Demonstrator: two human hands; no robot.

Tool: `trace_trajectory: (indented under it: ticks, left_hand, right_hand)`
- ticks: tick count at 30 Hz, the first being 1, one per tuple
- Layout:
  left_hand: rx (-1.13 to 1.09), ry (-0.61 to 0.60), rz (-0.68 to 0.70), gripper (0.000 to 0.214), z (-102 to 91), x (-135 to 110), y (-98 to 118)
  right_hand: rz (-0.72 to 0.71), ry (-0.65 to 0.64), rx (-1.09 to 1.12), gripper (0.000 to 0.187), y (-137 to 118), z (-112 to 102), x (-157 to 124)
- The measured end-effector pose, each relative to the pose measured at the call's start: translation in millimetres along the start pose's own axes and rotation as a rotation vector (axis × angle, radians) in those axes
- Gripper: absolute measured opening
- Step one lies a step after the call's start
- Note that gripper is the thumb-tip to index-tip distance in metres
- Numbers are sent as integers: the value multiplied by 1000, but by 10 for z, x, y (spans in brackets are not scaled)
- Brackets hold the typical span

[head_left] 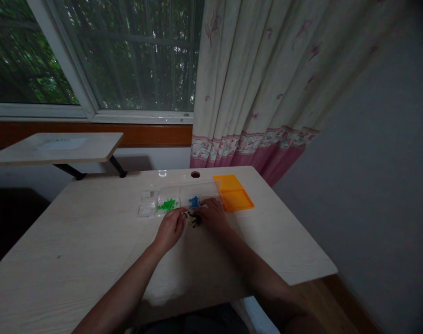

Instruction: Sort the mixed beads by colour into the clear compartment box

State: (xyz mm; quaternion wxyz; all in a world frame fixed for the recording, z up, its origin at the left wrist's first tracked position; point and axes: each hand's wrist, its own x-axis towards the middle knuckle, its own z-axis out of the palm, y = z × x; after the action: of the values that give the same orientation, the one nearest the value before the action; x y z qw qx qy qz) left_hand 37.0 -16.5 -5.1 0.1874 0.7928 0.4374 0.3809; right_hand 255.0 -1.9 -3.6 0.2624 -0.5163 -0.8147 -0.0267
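My left hand point(170, 228) is closed in a pinch, with its fingertips at a small pile of black and yellowish pieces point(194, 220); what it grips is too small to make out. From the other side my right hand point(214, 215) reaches in, its fingers bent and closed by the same pile; anything in them is hidden. Just beyond my fingers, small blue pieces point(194, 201) lie in a clear plastic box. Bright green pieces point(168, 204) fill part of another clear compartment, a little past my left hand.
An opened orange plastic case point(236, 197) lies right of the clear boxes. A small clear box point(146, 209) sits at their left end. The pale table point(93, 241) has a round cable hole point(195, 175) at the back. A raised shelf point(65, 148) stands back left.
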Motion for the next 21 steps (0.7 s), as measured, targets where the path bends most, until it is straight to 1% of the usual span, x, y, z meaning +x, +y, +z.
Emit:
trace_trajectory:
  ticks: [4, 8, 13, 21]
  left_hand:
    - [0, 12, -5, 28, -7, 0, 5]
    - [-7, 11, 8, 27, -5, -9, -4]
    - [-14, 6, 1, 28, 13, -13, -12]
    - [-22, -12, -2, 28, -6, 1, 35]
  right_hand:
    - [-20, -1, 1, 17, 12, 26, -3]
    - [-36, -2, 20, 13, -1, 61, -4]
    - [-32, 4, 49, 15, -13, 102, -9]
    - [-8, -6, 56, 15, 6, 153, -17]
